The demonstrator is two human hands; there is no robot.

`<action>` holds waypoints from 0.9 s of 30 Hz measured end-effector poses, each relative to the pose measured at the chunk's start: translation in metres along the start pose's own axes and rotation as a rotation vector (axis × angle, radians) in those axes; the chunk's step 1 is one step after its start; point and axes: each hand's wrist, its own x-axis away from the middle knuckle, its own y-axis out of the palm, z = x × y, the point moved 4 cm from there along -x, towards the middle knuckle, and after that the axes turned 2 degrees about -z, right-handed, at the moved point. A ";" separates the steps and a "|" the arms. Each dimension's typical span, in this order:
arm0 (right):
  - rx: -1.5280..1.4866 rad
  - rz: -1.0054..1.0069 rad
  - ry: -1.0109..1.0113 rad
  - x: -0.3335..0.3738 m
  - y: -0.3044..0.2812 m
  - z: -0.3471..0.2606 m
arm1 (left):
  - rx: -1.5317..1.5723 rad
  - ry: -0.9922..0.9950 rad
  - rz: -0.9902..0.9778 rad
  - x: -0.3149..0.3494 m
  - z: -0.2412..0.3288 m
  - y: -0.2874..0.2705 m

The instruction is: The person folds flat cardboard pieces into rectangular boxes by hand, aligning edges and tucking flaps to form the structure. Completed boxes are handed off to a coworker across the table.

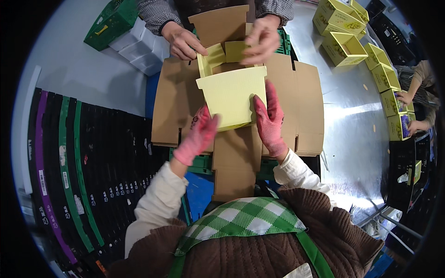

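Note:
A pale yellow cardboard box (234, 95) with an open top stands tilted over a stack of flat brown cardboard (176, 106). My right hand (270, 119), in a pink glove, grips the box's right side, thumb on the near panel and fingers along the side wall. My left hand (199, 136), also in a pink glove, is at the box's lower left corner; motion smears its fingers, so its grip is unclear. Across from me, a co-worker's left-side hand (185, 44) pinches the box's far left rim. Their other hand (262, 39), blurred, hovers above the far right corner.
Stacked black, green and purple crates (92, 171) line the left. A green crate (111, 23) sits on white boxes (143, 51) at the far left. On the metal table (343, 111) at right stand several yellow boxes (343, 48); another person's hands (417, 126) work at its right edge.

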 end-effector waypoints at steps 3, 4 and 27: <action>0.378 0.034 -0.301 -0.002 0.000 -0.012 | -0.355 0.216 0.522 0.004 0.038 0.027; 0.655 0.018 -0.478 -0.005 -0.004 -0.020 | -0.430 0.243 0.702 0.006 0.036 0.029; 1.077 -0.740 -0.616 0.009 0.001 -0.038 | -0.364 -0.685 -0.915 -0.031 0.060 0.046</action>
